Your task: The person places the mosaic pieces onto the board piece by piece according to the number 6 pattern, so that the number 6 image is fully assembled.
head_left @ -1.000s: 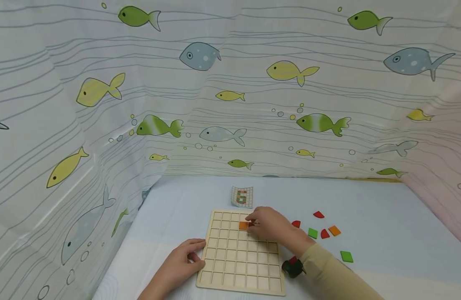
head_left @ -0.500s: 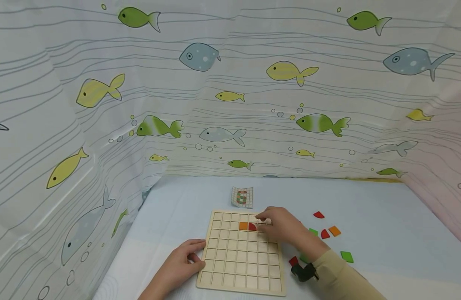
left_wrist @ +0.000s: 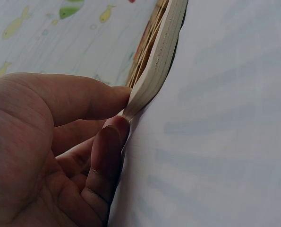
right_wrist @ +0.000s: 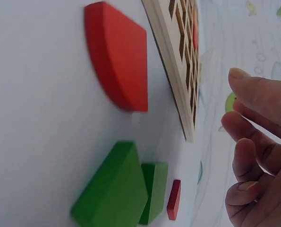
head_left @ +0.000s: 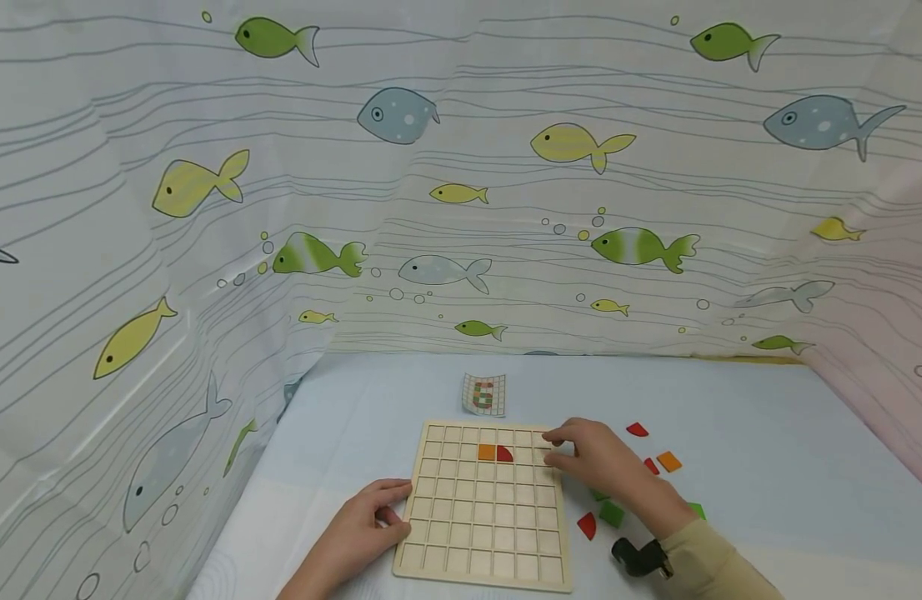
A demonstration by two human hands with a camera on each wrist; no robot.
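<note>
A wooden grid board lies on the table in the head view. In one of its upper rows, an orange square tile and a red quarter-circle tile sit side by side. My left hand rests against the board's left edge; in the left wrist view its index finger and thumb touch the wooden side. Over the board's upper right edge is my right hand, thumb and index finger apart with nothing between them. In the right wrist view its fingers are loosely bent.
Right of the board lie loose tiles: a red quarter-circle, a green one, an orange square and another red one. A small pattern card lies behind the board. Fish-printed curtain surrounds the table.
My right hand has let go of the red quarter-circle tile, which stays in its cell beside the orange one, and has moved right to the board's edge. My left hand has stayed put.
</note>
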